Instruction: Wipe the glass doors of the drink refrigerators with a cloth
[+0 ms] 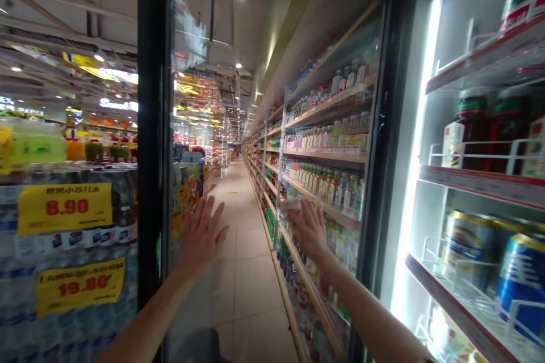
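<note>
A glass door in a black frame (152, 125) stands open in front of me, with an aisle and bottle shelves showing in its pane. My left hand (203, 237) is raised before the left part of the glass, fingers spread, holding nothing. Toward the right part of the pane, my right hand (307, 228) lies over a pale, blurred cloth-like thing (293, 204), its fingers pressed near the glass. How firmly the fingers grip that thing is hard to make out.
At the right, a lit cooler holds dark bottles (470, 125) and blue cans (522, 283) on wire-fronted shelves (481, 181). Packed bottles with yellow price signs (65, 208) stand at the left, beyond the door frame.
</note>
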Demonstrator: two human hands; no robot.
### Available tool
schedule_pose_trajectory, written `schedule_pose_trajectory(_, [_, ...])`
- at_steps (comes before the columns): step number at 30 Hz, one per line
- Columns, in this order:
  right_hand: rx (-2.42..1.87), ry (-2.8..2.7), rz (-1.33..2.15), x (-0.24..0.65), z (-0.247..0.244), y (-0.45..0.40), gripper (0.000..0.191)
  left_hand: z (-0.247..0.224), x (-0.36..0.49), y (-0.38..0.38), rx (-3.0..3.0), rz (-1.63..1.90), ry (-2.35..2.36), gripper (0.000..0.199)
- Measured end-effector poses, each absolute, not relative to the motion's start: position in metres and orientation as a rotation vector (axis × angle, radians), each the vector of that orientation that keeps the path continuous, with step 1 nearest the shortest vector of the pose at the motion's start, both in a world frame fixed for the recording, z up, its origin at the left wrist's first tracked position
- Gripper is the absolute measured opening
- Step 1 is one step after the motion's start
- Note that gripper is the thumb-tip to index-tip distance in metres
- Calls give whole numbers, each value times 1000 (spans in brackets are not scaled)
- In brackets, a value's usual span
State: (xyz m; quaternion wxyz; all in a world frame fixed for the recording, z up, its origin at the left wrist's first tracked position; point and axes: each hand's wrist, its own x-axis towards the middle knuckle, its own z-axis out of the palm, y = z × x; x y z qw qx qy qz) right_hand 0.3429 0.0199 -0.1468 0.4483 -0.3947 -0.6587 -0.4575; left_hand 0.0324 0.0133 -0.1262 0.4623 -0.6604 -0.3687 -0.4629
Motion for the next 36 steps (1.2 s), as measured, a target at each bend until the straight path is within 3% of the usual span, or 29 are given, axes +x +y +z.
schedule_pose_trajectory(5, [-1133,-1120,-972,352,-125,24,48,-125,31,11,-1650,-1120,-909,56])
schedule_pose_trajectory(11, [-790,-1878,-1188,275,-169,9,30,-122,30,10,-1650,-1100,-891,56])
schedule_pose_trajectory(18, [-994,-1642,-1004,240,-108,16,41,-121,-21,-16,-1754,-1064,-851,53])
schedule_pose_trajectory(24, [-500,-2252,-1091,170,-165,-3,33,-128,-47,-37,-1709,-1135,-858,62])
schedule_pose_trajectory(27, [-409,-2354,-1051,147,-137,-3,36,-130,-45,-39,-1720,-1179,-891,63])
schedule_pose_trajectory(31, [-673,-2070,-955,138,-63,4,44,-128,-41,-42,-1725,-1247,-920,63])
schedule_pose_trajectory(33, [-727,-2029,-954,140,-60,2,44,-128,-40,-44,-1712,-1288,-935,63])
schedule_pose_trajectory(36, [-500,-2277,-1057,147,-97,-5,41,-129,-40,-46,-1699,-1313,-948,62])
